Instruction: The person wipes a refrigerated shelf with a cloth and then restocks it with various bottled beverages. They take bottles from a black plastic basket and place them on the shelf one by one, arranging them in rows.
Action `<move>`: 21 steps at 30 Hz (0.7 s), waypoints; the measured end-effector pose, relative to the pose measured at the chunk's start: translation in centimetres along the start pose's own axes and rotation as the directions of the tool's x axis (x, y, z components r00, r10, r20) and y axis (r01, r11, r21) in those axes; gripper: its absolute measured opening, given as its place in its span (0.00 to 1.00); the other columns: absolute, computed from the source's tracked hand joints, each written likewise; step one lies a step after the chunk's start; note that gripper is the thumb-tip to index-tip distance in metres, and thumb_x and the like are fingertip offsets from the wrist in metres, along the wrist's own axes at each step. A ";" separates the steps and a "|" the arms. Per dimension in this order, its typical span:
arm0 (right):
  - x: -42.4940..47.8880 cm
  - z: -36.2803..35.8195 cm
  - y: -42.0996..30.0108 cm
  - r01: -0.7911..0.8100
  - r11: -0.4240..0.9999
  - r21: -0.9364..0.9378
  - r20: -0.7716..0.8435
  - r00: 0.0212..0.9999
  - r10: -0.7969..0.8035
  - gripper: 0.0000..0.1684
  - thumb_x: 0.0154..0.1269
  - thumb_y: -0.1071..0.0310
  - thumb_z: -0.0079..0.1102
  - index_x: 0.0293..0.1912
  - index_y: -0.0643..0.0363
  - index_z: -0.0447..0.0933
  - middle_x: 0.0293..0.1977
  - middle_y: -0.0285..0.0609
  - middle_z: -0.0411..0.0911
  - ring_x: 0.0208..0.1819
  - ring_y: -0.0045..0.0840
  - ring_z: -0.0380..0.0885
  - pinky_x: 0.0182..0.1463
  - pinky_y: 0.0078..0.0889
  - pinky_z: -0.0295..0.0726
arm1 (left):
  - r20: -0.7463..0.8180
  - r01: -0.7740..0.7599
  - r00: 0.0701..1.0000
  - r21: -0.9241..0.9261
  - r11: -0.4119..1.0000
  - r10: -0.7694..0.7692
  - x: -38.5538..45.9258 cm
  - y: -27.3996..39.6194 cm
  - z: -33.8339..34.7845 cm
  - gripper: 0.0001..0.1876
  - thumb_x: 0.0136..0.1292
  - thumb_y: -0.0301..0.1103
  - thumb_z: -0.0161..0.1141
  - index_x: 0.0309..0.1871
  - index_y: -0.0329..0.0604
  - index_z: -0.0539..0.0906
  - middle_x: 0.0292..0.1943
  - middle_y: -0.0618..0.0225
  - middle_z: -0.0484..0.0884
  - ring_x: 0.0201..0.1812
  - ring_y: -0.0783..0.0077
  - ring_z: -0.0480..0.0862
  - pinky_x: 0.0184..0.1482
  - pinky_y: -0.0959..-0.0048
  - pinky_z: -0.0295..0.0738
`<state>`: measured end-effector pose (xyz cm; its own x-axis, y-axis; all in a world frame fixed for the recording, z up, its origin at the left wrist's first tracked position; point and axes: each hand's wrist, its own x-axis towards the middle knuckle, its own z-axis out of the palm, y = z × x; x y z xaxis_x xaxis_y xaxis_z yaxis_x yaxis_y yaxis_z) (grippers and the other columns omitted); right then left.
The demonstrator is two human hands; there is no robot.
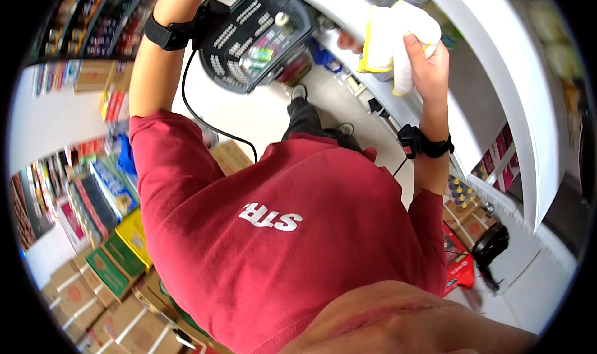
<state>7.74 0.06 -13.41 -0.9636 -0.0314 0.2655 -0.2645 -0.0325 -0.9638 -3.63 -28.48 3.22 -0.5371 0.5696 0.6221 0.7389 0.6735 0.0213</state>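
My right hand point(429, 64) grips a folded white cloth point(380, 41) with yellow stitched edging. The thumb presses on its near face, and the other fingers are partly hidden behind it. The cloth is raised in front of a white shelving unit point(508, 27). A blurred shape like fingertips point(347, 41) shows at the cloth's left side; whose it is I cannot tell. My left forearm point(156, 78) reaches up past the top edge, so that hand is out of view. Beside that arm is a dark grey plastic basket point(224, 41) holding a small bottle point(281, 19) and packaged goods.
Shelves of packaged goods point(102, 22) line the upper left. Cardboard boxes point(88, 293) are stacked at lower left. Yellow-capped bottles point(461, 190) and a black object point(490, 246) lie at right. A black cable point(186, 97) hangs from the left wrist device point(210, 25).
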 end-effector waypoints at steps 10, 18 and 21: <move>6.4 12.3 8.0 -0.306 0.905 -0.295 0.229 0.897 0.378 0.21 0.71 0.61 0.65 0.55 0.68 0.79 0.42 0.40 0.85 0.42 0.18 0.80 0.48 0.26 0.80 | 0.432 0.781 0.544 0.052 0.622 -0.719 -32.9 -24.1 15.0 0.13 0.68 0.42 0.61 0.49 0.47 0.84 0.33 0.56 0.87 0.35 0.57 0.87 0.41 0.62 0.80; 9.6 16.6 13.9 -0.440 0.786 -0.435 0.100 0.843 0.528 0.16 0.72 0.67 0.62 0.54 0.66 0.79 0.42 0.40 0.85 0.42 0.17 0.80 0.48 0.25 0.79 | 0.705 0.787 0.441 -0.007 0.617 -0.555 -39.6 -29.1 35.5 0.21 0.64 0.38 0.61 0.59 0.45 0.80 0.44 0.52 0.88 0.47 0.49 0.87 0.52 0.57 0.81; 9.2 16.8 13.4 -0.477 0.743 -0.470 0.032 0.832 0.554 0.15 0.71 0.71 0.62 0.54 0.67 0.79 0.43 0.40 0.85 0.43 0.18 0.80 0.50 0.26 0.79 | 0.641 0.743 0.518 -0.010 0.669 -0.566 -41.4 -29.0 42.5 0.24 0.62 0.36 0.60 0.63 0.47 0.76 0.45 0.46 0.86 0.50 0.45 0.85 0.54 0.54 0.80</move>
<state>-4.03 -17.41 -23.53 -0.9470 -0.0757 -0.3122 0.2445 0.4605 -0.8533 -20.07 -51.58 -56.44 -0.9574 0.2163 -0.1915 0.0996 0.8694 0.4840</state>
